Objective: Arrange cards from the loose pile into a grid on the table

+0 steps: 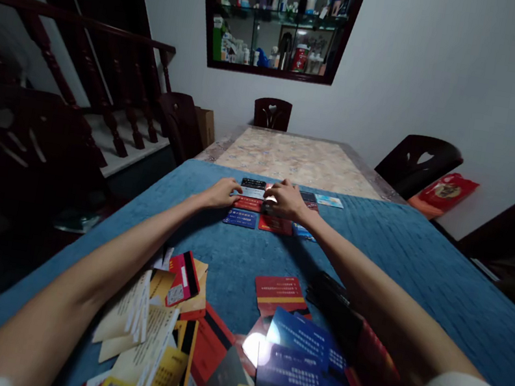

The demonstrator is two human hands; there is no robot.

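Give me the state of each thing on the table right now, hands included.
left hand: palm down, fingers on the red card.
right hand: palm down on the laid-out cards.
red card: flat in the grid, under the left fingertips.
blue card: flat, untouched, front row.
near pile of cards: loose, overlapping, unsorted.
blue cloth: spread flat over the table's near end.

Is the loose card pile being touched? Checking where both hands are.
No: both the left hand and right hand rest on the far card rows.
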